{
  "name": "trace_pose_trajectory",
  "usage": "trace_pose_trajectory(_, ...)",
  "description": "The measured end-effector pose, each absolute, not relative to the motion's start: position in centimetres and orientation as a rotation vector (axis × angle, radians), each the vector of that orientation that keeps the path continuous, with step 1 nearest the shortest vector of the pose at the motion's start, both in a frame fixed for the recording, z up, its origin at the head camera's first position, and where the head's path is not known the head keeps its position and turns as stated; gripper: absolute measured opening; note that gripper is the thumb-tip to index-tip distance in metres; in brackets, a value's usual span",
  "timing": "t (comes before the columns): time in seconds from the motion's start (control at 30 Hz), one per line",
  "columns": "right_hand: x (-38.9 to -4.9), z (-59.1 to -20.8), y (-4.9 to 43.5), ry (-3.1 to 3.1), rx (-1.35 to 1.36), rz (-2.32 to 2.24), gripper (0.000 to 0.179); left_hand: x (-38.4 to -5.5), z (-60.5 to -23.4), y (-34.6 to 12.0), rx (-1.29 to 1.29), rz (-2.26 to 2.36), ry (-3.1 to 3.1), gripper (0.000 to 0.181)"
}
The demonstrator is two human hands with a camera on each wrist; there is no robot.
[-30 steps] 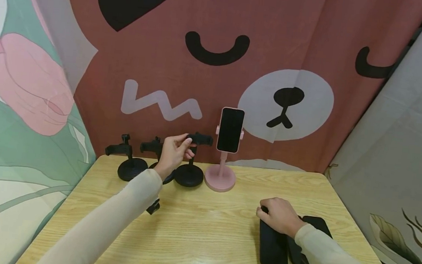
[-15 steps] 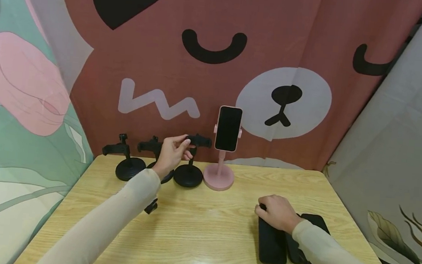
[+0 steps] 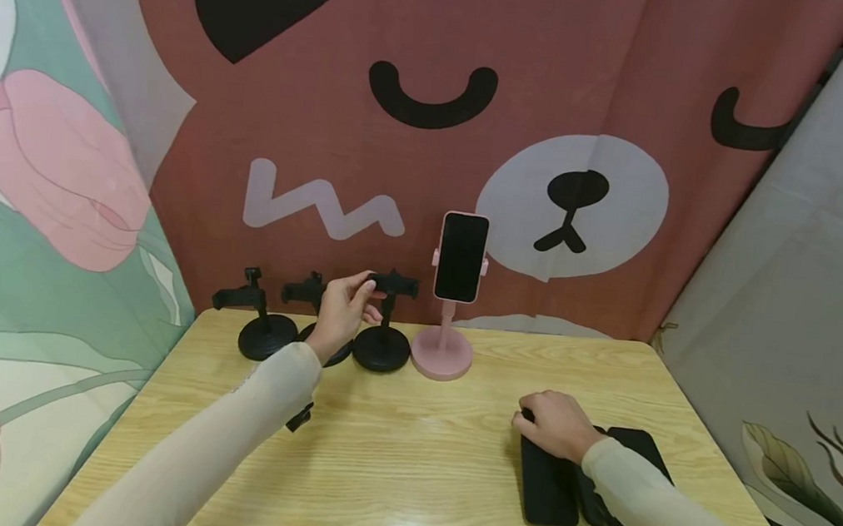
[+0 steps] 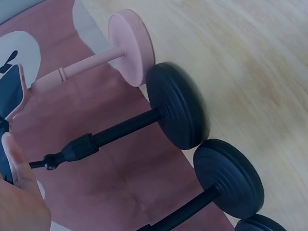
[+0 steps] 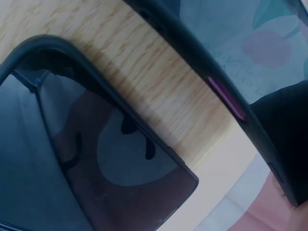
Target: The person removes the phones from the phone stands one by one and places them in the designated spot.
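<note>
My left hand pinches the left end of the holder clamp on a black phone stand. In the left wrist view, this stand's round base and stem show, with my thumb at the clamp. To its right stands a pink phone stand bearing an upright phone. On the right, my right hand grips the far end of a black phone. In the right wrist view, that phone has a purple side button. Another black phone lies beside it, partly behind my forearm.
Two more black phone stands stand left, one at the far left and one partly behind my left hand. A small black object shows beside my left sleeve. A patterned cloth hangs behind the wooden table.
My left hand has moved the stand's clamp slightly down and left, so it sits more squarely over its base. My right hand keeps its grip on the phone.
</note>
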State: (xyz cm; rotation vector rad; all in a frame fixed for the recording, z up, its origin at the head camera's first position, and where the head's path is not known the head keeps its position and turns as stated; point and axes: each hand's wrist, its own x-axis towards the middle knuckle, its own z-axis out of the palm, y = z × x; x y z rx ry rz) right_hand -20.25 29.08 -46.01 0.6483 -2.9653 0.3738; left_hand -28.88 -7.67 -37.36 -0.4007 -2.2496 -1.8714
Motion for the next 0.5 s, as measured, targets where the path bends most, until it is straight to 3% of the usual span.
trace_pose_trajectory(0.5, -21.13, -46.68, 29.73, -3.002, 0.657, 0.403, 0.037, -28.46, -38.24, -7.71, -0.302, -1.812, -2.246, 0.046)
